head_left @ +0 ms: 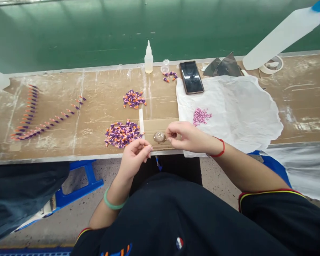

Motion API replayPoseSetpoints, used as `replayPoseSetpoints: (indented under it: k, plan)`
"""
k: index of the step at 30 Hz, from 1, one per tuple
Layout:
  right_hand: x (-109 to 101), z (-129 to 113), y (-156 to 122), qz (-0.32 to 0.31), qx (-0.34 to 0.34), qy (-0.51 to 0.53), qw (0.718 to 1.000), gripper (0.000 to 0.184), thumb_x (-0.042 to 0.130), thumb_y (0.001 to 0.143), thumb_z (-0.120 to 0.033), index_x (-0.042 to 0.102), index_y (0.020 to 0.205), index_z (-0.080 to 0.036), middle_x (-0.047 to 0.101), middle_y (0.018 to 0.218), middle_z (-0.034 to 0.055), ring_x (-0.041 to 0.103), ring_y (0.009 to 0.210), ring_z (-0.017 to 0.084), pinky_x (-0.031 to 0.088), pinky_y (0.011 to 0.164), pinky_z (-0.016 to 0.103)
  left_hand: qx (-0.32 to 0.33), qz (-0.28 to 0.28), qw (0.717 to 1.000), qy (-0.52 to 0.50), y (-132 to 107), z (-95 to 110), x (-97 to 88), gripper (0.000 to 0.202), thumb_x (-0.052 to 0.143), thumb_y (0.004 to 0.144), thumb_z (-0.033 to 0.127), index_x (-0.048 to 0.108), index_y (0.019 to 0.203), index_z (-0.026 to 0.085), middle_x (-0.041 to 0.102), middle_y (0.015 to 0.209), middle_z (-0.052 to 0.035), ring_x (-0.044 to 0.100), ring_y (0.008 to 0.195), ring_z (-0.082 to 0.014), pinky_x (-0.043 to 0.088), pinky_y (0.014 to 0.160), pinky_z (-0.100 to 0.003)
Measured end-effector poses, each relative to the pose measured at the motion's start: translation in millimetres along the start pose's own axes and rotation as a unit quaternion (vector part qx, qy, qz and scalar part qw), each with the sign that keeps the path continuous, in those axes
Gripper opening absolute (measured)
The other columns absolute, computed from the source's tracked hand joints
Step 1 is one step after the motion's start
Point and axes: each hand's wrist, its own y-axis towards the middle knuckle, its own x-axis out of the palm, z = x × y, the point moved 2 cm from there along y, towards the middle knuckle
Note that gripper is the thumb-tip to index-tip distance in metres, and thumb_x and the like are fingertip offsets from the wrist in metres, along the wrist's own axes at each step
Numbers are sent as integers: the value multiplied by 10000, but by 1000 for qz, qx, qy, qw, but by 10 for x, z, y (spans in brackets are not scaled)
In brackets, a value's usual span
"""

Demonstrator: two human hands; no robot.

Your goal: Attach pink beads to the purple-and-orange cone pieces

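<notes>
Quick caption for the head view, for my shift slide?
Seated at a cardboard-topped bench: left hand pinched shut beside a pile of purple-orange pieces, right hand at a small round dish.

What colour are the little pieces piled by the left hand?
Purple and orange; the pile shows best in the head view.
</notes>
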Motion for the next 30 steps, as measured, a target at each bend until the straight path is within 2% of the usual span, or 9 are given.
replayPoseSetpoints:
  k: [5,10,17,25,30]
  plan:
    - [8,-122,50,-32,-47,21,998,123,500,803,-127,475,719,-213,520,642,-24,456,595,119,368,573,233,46,-56,996,44,61,119,179,185,668,831,320,607,746,167,582,560,23,463,449,-78,370,463,-201]
    - [14,-180,34,-36,-38,23,998,119,513,804,-131,481,725,-213,550,657,-18,486,607,120,382,576,228,70,-58,992,89,112,134,213,180,658,825,322,611,740,170,557,574,17,476,492,-100,366,477,-215]
    - [82,-203,22,16,-35,51,998,120,528,793,-125,507,707,-206,527,640,-29,467,586,106,384,568,219,104,-36,988,112,96,127,225,157,630,803,292,597,701,177,517,554,27,432,475,-94,347,462,-209]
    - [227,-193,-52,110,-18,92,990,99,537,794,-126,533,733,-205,593,698,-16,528,615,110,432,600,230,117,-11,986,118,93,107,229,152,622,803,269,591,683,180,521,556,27,441,485,-93,359,477,-213]
    - [221,-150,-67,110,-12,94,989,105,530,804,-132,520,732,-207,590,688,-15,522,603,112,428,586,229,91,-33,993,69,114,106,191,164,652,807,290,597,705,173,561,579,15,476,496,-96,383,485,-213]
